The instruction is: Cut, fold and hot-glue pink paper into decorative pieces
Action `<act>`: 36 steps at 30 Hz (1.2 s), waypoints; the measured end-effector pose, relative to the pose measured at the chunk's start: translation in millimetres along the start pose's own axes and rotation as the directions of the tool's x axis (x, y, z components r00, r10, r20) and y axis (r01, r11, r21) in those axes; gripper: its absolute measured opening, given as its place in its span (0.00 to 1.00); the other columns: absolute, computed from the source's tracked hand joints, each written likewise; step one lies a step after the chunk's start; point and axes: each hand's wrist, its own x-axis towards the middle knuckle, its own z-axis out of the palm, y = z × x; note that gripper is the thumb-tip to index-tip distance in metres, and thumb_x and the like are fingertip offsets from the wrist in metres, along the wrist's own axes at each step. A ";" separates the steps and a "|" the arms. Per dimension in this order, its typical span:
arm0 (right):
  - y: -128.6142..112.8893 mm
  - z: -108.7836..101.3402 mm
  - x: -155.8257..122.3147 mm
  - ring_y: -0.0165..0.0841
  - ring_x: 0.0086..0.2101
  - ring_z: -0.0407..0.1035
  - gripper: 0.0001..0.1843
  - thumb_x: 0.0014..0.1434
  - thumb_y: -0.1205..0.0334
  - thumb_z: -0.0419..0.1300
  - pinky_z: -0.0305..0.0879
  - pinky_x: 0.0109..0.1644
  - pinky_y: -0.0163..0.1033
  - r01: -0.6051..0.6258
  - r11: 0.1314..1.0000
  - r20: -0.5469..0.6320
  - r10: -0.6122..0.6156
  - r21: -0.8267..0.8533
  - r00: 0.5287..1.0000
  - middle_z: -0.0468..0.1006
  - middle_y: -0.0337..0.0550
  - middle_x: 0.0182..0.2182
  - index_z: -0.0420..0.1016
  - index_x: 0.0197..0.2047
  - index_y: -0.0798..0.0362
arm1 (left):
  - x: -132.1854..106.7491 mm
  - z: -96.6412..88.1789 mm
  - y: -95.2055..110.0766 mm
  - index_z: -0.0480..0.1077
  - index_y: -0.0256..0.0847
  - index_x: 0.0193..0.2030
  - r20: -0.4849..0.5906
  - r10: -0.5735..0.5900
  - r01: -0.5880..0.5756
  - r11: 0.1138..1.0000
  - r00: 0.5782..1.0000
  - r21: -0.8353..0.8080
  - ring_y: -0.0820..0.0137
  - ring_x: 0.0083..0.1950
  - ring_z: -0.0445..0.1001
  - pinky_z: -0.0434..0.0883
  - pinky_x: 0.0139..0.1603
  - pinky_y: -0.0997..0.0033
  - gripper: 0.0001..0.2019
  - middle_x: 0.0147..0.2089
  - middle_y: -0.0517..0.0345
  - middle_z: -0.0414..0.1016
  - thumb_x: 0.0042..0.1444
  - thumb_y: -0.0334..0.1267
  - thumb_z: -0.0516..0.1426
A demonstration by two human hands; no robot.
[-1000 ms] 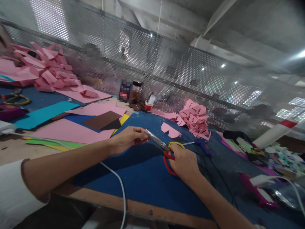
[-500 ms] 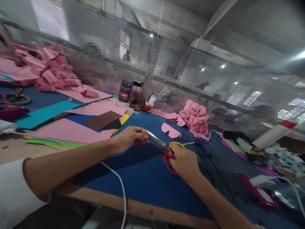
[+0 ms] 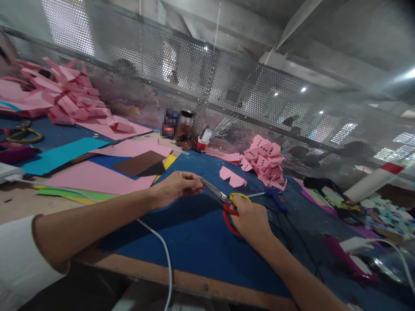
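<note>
My right hand (image 3: 253, 218) grips a pair of scissors (image 3: 216, 190) by its red and yellow handles. The metal blades look closed and point up and left toward my left hand (image 3: 177, 188). Thumb and fingers of that hand are pinched together at the blade tips. Whatever lies between them is too small or hidden to make out. Both hands are above the blue work mat (image 3: 194, 242). Just beyond the scissors lies a notched pink piece (image 3: 232, 177), and behind it rises a heap of pink pieces with dark dots (image 3: 264, 160).
Coloured sheets (image 3: 100, 177) and a pink pile (image 3: 71, 95) spread across the left. A blue glue gun (image 3: 276, 199) lies right of the scissors. A red-and-white cup (image 3: 203, 142) stands by the perforated screen (image 3: 207, 82). A white cable (image 3: 164, 246) hangs over the front edge.
Hands and scissors stay in nearly the same place. The blades look slightly turned, with less shine on them than before.
</note>
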 end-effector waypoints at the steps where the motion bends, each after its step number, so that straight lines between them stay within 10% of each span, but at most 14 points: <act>1: 0.1 0.6 0.3 0.35 0.26 0.74 0.09 0.62 0.59 0.52 0.44 0.27 0.38 -0.001 1.000 0.016 0.001 0.016 1.000 0.79 0.39 0.28 0.72 0.42 0.48 | -0.5 0.5 0.8 0.77 0.37 0.31 0.000 -0.001 0.001 1.000 1.000 -0.005 0.76 0.36 0.74 0.70 0.40 0.76 0.08 0.38 0.56 0.78 0.47 0.38 0.68; 36: 2.0 -3.3 5.2 0.34 0.25 0.72 0.11 0.63 0.52 0.52 0.41 0.28 0.37 -0.079 0.994 0.118 0.070 0.077 0.991 0.79 0.41 0.26 0.70 0.40 0.49 | 1.8 -2.3 -1.8 0.77 0.36 0.36 -0.048 -0.002 0.004 0.999 0.999 0.046 0.74 0.37 0.74 0.70 0.40 0.75 0.10 0.40 0.52 0.79 0.49 0.39 0.66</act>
